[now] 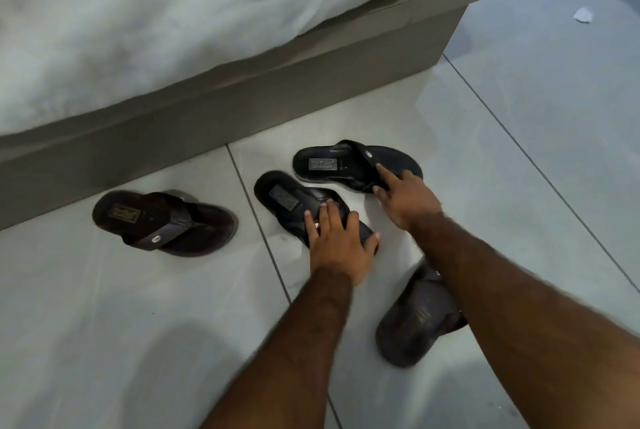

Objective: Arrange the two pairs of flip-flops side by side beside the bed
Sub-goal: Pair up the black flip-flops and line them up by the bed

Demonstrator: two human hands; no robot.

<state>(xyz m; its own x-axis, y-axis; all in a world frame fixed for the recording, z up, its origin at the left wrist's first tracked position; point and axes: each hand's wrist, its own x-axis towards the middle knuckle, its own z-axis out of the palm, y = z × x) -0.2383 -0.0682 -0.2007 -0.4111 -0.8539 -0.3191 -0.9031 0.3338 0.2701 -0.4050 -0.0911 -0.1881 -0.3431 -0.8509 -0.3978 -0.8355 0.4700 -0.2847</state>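
Pale glossy floor tiles [485, 137], dark grout lines; grey bed base [242, 89] running diagonally across the far side, white bedding [156, 13] hanging over its edge. Small white scrap [582, 15] on the floor, far right.

Count: flip-flops 4, all on the floor, none aligned. Hands 2, both bare forearms entering from the near edge.

- Brown flip-flop [166, 222]: far left, just beside the bed base, upright, strap up, heel to the left. Well apart from both hands.
- Middle black flip-flop [284, 198]: centre, heel pointing far-left, toe end hidden under the left hand.
- Far black flip-flop [346, 162]: right of centre, heel label visible, toe to the right.
- Near dark flip-flop [415, 317]: nearest, right, partly hidden by the right forearm; blurred, colour uncertain.

Left hand [337, 241]: palm down, fingers spread flat across strap and toe end of the middle black flip-flop. Pressing on top, not closed around it.

Right hand [405, 194]: fingers extended, index fingertip on the strap of the far black flip-flop, another fingertip at its near edge. Touching; no closed hold visible. Cannot tell whether the thumb hooks the sole.
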